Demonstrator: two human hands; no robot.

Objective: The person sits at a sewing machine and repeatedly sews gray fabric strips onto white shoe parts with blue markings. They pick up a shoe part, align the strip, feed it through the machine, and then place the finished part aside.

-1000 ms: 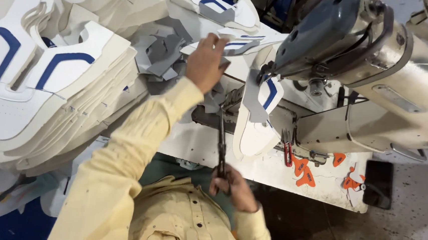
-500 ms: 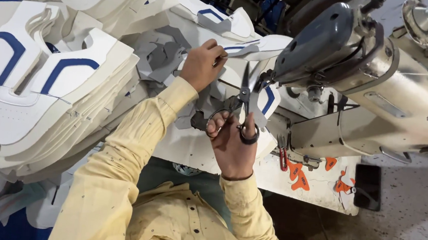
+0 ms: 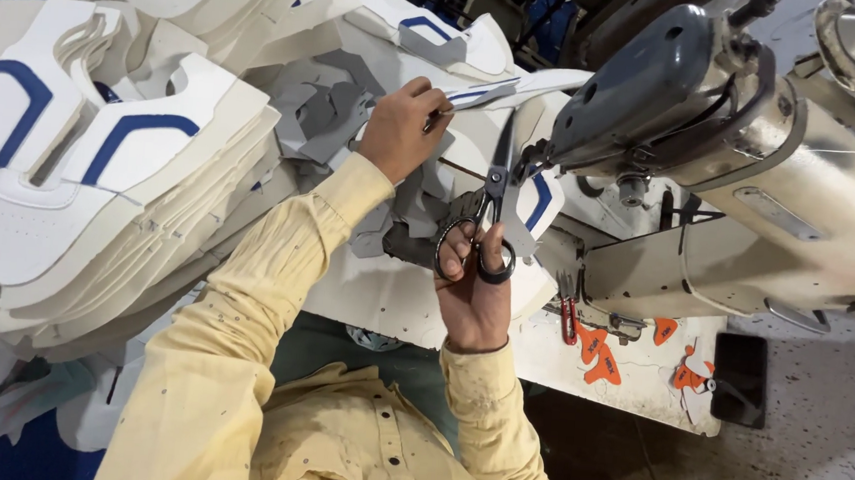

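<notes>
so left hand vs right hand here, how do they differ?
The left hand reaches farther out, pinching a white and blue shoe piece; the right hand sits nearer the body, fingers through the loops of the scissors. Left is knuckles up, right points the blades up toward that piece. Both wear yellow sleeves.

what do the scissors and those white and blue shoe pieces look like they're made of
Scissors: dark metal blades with black loop handles, probably plastic-coated, held in the right hand. White and blue shoe pieces: smooth matte sheets, likely synthetic leather; stacked edges look pale and foam-backed, though that is uncertain.
</notes>
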